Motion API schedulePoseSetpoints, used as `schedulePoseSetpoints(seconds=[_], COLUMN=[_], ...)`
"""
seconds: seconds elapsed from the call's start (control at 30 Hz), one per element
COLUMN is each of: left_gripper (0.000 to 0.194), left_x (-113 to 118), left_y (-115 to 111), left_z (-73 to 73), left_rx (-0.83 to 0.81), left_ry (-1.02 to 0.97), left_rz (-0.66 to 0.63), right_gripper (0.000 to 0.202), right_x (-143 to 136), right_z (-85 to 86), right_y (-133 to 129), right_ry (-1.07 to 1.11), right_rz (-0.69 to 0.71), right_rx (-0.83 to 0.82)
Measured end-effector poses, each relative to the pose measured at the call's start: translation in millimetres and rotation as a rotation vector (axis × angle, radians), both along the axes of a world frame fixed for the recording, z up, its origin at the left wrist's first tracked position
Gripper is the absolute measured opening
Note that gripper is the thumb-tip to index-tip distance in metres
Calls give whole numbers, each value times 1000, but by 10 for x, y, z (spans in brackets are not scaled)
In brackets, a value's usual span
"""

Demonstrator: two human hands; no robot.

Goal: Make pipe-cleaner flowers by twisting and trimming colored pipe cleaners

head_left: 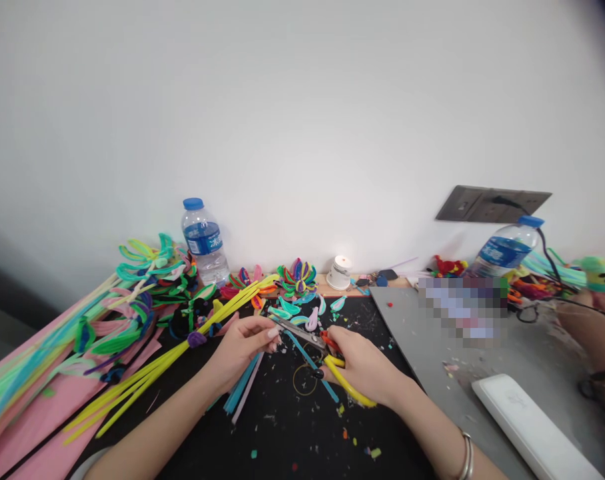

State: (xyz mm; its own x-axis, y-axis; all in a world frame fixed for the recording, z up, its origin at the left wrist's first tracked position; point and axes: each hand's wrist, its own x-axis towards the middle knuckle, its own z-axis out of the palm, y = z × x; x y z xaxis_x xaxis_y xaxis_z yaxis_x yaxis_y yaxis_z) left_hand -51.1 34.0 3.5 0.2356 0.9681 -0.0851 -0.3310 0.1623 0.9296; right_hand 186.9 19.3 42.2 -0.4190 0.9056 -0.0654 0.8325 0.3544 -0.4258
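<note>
Several coloured scraps (376,453) dot the black mat (222,457) on the desk nearest. Beyond, blue pipe cleaners (244,385) lie beneath the left hand (247,343), its fingers drawn together beside the blades of the scissors (302,334); what they pinch, I cannot tell. The right hand (360,367) is curled around the scissors' handles. Farther back sit a multicoloured pipe-cleaner flower (298,277) and a water bottle (205,241).
</note>
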Motion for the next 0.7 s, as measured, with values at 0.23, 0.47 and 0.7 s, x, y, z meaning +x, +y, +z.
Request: schedulePoseSetpoints(seconds=[0.23,0.47,0.7], left_gripper=[13,15,15], left_x=[7,18,4], left_y=[3,16,17], left_z=[26,18,-55], left_rx=[9,8,82], left_ry=[-34,-31,124], left_rz=[52,93,30], right_gripper=[33,35,41], right_x=[8,6,-11], right_z=[-3,-25,-49], right_y=[6,-2,12], right_ry=[-8,-5,25], right_rz=[-14,2,5], right_rx=[12,-3,20])
